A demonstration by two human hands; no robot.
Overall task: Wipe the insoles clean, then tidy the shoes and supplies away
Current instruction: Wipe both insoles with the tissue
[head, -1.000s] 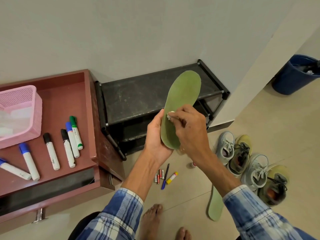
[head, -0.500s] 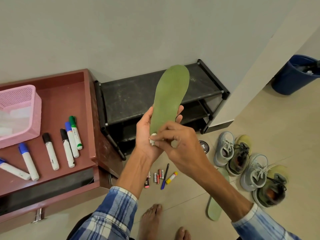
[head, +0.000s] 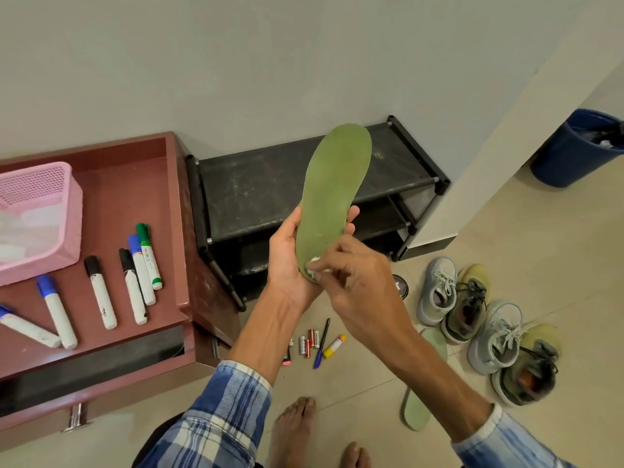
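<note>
Home entryway: black shoe rack [head: 304,184] against wall, tiled floor [head: 526,238], 4 sneakers [head: 486,329].

Markers [head: 100,292] and basket [head: 72,211] on desk [head: 135,184] at left, shoe rack [head: 256,184] behind insole [head: 332,184], shoes [head: 435,292] on floor [head: 540,251] right.

One wide-angle camera, worn on the person's head, looks forward and steeply down. Close beneath the lens, at frame centre, the left hand [head: 287,265] holds a green insole [head: 332,197] while the right hand [head: 358,285] pinches a white wad [head: 312,265] against it; both forearms [head: 270,332] enter from 5 and 6 o'clock. The wall [head: 270,62] fills 10 to 2 o'clock, a red tabletop [head: 135,197] lies at 9 o'clock, the floor [head: 523,238] at 4 o'clock, bare feet [head: 295,430] at 6 o'clock.
</note>
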